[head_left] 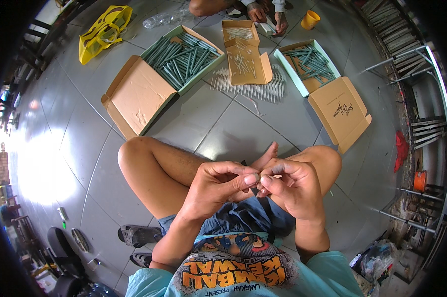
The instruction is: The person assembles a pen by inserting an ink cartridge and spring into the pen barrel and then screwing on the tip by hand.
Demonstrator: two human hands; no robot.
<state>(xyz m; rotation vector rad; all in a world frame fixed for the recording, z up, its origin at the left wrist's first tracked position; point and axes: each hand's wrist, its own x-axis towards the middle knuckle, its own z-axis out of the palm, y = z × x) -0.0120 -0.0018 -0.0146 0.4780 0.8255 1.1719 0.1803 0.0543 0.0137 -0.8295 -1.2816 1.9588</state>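
Observation:
My left hand [222,184] and my right hand [294,187] meet above my crossed legs, thumbs and fingers pinched close together. Between the fingertips is something tiny and dark that I cannot make out. Ahead on the floor, an open cardboard box [140,94] at left is full of dark green pen-like tubes [184,57]. A smaller open box [340,111] at right holds fewer green tubes [310,63]. Between them, a narrow cardboard box [237,78] carries small whitish slender pieces [242,63]. Rows of clear pointed pieces [263,89] stand on the floor around its near end.
Across from me, another person's hands [268,22] handle a small white item, with an orange cup [310,20] beside them. A yellow bag [103,33] and clear plastic [166,19] lie far left. Sandals [139,235] are by my left leg; metal racks [416,64] stand at right.

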